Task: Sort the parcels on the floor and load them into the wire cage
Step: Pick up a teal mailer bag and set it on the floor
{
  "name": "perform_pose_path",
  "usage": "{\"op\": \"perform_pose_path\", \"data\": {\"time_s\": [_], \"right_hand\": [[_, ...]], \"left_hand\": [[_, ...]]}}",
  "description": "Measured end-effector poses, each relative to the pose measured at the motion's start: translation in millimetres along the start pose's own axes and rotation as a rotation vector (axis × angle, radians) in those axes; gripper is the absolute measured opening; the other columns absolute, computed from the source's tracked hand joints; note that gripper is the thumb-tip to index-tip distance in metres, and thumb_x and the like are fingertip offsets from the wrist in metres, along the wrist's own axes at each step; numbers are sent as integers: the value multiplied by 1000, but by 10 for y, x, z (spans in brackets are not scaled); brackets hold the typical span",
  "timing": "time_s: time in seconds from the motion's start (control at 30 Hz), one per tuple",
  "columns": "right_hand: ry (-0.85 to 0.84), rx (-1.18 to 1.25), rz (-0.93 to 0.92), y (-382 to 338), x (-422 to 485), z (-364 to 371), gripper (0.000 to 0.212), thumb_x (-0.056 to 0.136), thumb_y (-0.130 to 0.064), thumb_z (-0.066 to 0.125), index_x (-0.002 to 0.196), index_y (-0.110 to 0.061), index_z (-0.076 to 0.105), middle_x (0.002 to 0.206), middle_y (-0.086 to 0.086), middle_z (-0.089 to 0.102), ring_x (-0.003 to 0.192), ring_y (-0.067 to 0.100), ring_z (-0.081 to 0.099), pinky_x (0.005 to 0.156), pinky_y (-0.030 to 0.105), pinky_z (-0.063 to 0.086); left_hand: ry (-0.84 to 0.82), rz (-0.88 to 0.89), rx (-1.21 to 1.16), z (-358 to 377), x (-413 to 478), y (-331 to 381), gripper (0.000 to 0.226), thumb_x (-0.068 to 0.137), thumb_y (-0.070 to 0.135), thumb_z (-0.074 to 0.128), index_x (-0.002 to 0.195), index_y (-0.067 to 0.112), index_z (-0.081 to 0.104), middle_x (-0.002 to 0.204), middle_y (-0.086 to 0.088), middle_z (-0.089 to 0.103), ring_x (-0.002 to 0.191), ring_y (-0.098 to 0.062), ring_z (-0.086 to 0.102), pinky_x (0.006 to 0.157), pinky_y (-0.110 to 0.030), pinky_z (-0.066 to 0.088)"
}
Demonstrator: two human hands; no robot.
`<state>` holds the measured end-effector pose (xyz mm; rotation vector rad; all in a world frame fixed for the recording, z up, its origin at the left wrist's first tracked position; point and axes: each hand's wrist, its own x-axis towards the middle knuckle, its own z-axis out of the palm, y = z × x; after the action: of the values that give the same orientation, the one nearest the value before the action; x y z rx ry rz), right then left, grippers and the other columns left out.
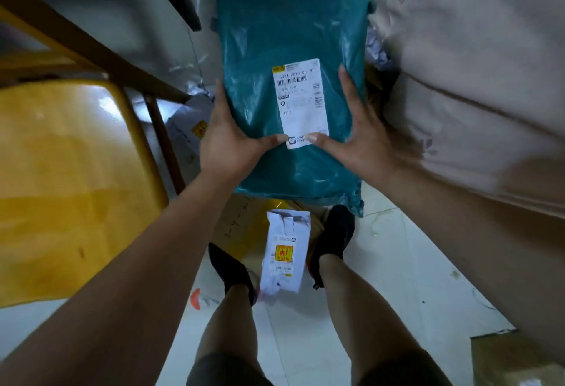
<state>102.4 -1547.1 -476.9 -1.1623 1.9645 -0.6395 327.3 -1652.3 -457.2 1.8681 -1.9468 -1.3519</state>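
A teal plastic mailer parcel [275, 49] with a white shipping label [301, 101] is held up in front of me, above the floor. My left hand [227, 137] grips its left edge, thumb lying across the front near the label's bottom corner. My right hand [356, 134] grips the right edge the same way, thumb on the label. A small white parcel [286, 252] with a yellow-and-red sticker lies on the floor between my feet. The wire cage is not in view.
A yellow plastic surface [70, 177] fills the left side, with a brown frame [91, 46] above it. Large beige wrapped bundles [467, 79] crowd the right. A flat cardboard piece [241, 226] lies under the held parcel. Another box corner [516, 358] sits bottom right on white floor tiles.
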Motion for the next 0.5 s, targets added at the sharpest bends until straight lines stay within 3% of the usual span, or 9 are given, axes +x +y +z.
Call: {"op": "perform_pose_path", "data": {"time_s": [0.1,0.2,0.27,0.33,0.43,0.5], "right_hand": [[9,5,-20,-486,-266,-309,112,76,-67,78,158,-56,2,163,-18,30,148,5,31,114,19,26],[36,38,-46,-986,-593,-637,113,74,-69,79,158,-57,4,150,-47,20,138,-20,24,108,2,21],[32,81,-32,-1343,-853,-804,114,73,-71,80,157,-58,4,141,-54,17,138,-16,27,112,12,26],[46,131,-21,-1702,-1112,-941,113,72,-70,80,157,-59,6,140,-53,23,138,-11,33,112,19,31],[92,182,-19,-2227,-1483,-1117,112,74,-63,83,156,-60,6,148,-35,33,141,-5,37,114,22,33],[134,206,-28,-2543,-1714,-1230,112,74,-60,84,154,-64,6,149,-32,35,140,-6,36,111,16,30]], "left_hand": [[-2,17,-19,-473,-326,288,116,49,77,88,149,42,39,144,20,56,132,-12,56,104,-48,53],[-38,64,-162,-940,-708,564,106,54,66,94,146,42,45,143,18,55,131,-10,56,104,-45,54],[-55,89,-266,-1237,-972,759,104,58,57,96,147,40,46,145,9,53,133,-13,54,108,-45,51],[-66,120,-340,-1534,-1210,972,102,60,53,96,148,42,45,146,6,53,135,-15,53,111,-46,48],[-84,138,-433,-1981,-1544,1257,98,67,58,91,150,52,40,152,7,48,139,-19,51,113,-48,46],[-124,147,-481,-2279,-1746,1420,87,73,62,86,146,61,39,153,12,49,138,-15,53,111,-48,48]]}}
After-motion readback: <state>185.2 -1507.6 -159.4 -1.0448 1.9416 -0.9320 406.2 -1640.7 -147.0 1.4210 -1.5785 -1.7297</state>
